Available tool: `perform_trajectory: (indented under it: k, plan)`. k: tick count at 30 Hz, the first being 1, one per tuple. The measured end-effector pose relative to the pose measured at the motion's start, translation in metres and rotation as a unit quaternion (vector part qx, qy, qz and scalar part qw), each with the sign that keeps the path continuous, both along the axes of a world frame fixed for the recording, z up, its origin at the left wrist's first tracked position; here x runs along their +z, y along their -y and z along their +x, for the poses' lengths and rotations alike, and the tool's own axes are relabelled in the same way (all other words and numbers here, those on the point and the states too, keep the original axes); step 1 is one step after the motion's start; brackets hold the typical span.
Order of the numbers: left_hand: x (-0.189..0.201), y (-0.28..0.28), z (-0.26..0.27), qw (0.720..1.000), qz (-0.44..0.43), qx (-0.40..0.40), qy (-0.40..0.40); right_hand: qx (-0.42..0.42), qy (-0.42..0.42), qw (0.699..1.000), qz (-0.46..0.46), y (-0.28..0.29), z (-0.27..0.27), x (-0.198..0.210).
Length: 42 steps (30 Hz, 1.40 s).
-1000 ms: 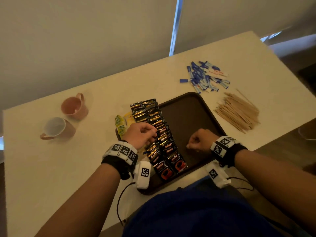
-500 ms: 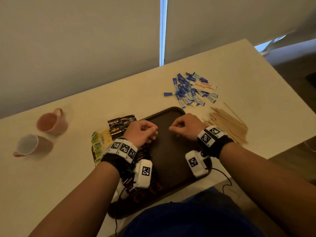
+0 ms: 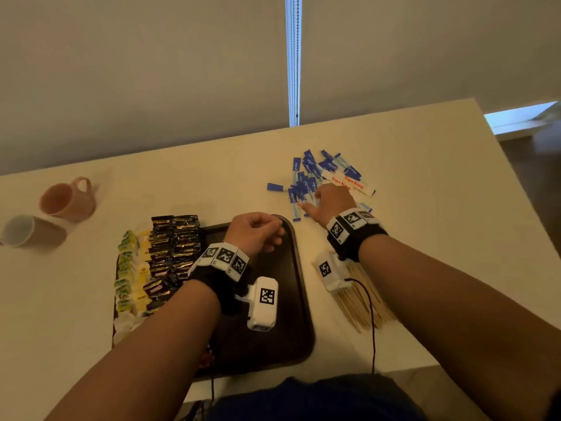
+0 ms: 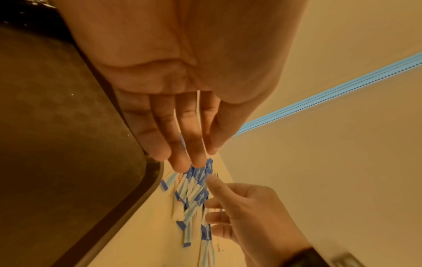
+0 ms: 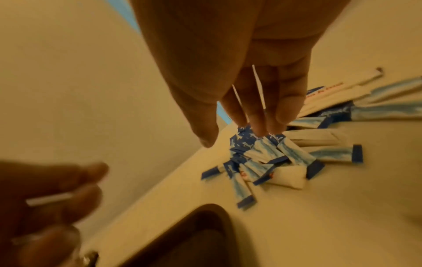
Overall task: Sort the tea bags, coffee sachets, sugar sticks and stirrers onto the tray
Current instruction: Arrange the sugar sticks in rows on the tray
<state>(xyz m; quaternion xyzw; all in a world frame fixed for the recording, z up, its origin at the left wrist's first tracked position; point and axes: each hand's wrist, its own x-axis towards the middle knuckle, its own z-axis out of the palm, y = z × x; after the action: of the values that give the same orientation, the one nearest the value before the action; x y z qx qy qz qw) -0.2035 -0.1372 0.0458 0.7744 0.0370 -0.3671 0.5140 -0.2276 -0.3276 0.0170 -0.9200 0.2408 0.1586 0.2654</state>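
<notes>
A dark brown tray [image 3: 299,287] is seen on the pale counter [image 3: 425,183], its near edge close to the counter's front edge. The tray's left part is filled: a column of yellow-green tea bags [image 3: 129,275] runs along its left rim, and just beside it two rows of black coffee sachets [image 3: 173,247] are laid, the farthest ones reaching past the tray's far rim. The right part of the tray is bare.

The left hand [image 3: 255,230] is held over the tray's far edge, fingers loosely curled in the head view, nothing being held; in the wrist view its fingers [image 4: 180,133] appear almost straight and close together.

The sugar sticks [image 3: 306,177] lie in a loose blue-and-white heap on the counter beyond the tray's far right corner — off the tray. The right hand [image 3: 332,200] is lowered onto this heap, fingers extended side by side, their tips [image 5: 258,126] touching the topmost sticks; whether one is pinched cannot be told.

The wooden stirrers [image 3: 361,302] are bundled on the counter just right of the tray, partly hidden under the right wrist.

Two mugs [image 3: 68,199] stand well apart from the tray at the far left. Open counter is left between them and the tray, and also right of the stirrers up to the counter's right edge.
</notes>
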Motion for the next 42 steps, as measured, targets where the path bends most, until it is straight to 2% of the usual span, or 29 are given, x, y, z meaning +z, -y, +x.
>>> perform_trajectory:
  k: [2,8,14,21,27,31,35,39,42]
  plan:
    - [-0.003,0.001,0.002,1.000,0.008,0.006,-0.007,0.048,-0.050,0.996,-0.049,0.001,0.016,-0.008]
    - [-0.019,-0.013,0.016,1.000,0.018,0.009,-0.017,0.113,-0.123,0.977,-0.130,-0.007,0.054,-0.037]
    - [-0.028,-0.023,0.026,0.999,0.010,0.011,-0.034,0.144,-0.129,0.971,-0.144,-0.005,0.058,-0.043]
    - [-0.036,-0.021,0.032,0.998,0.001,0.011,-0.058,0.098,-0.104,0.982,-0.121,0.002,0.058,-0.041]
    - [-0.038,-0.018,0.034,0.998,-0.007,0.001,-0.055,0.004,-0.100,0.993,-0.065,0.012,0.056,-0.034]
    - [-0.035,-0.017,0.036,0.999,-0.025,-0.001,-0.042,-0.025,-0.057,0.997,-0.045,0.021,0.047,-0.022]
    - [-0.028,-0.005,0.042,0.998,-0.061,0.003,-0.032,-0.035,0.057,0.998,0.015,0.016,0.032,0.015]
    - [-0.009,0.014,0.043,0.981,-0.157,0.022,-0.116,-0.017,0.140,0.983,0.121,-0.007,0.023,0.041]
    - [0.001,0.020,0.040,0.954,-0.233,0.031,-0.187,-0.009,0.156,0.971,0.179,-0.026,0.020,0.046]
